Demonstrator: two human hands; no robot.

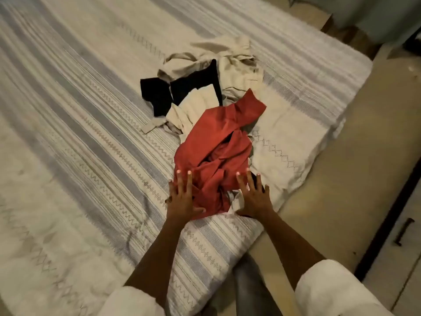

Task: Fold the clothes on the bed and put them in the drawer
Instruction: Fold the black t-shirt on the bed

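A crumpled red garment [218,142] lies on the bed [79,133], at the near end of a heap of clothes. Behind it lie a cream garment [193,108], a black garment [173,92] and a beige garment [227,58], all unfolded. My left hand [182,197] rests flat on the red garment's near left edge with its fingers straight. My right hand [254,197] lies with spread fingers on the near right edge, over a bit of white cloth [238,199].
The bed has a striped grey and cream cover and ends in a corner near my legs. A beige floor [341,179] runs along its right side. A drawer front with a dark handle [403,231] stands at the far right.
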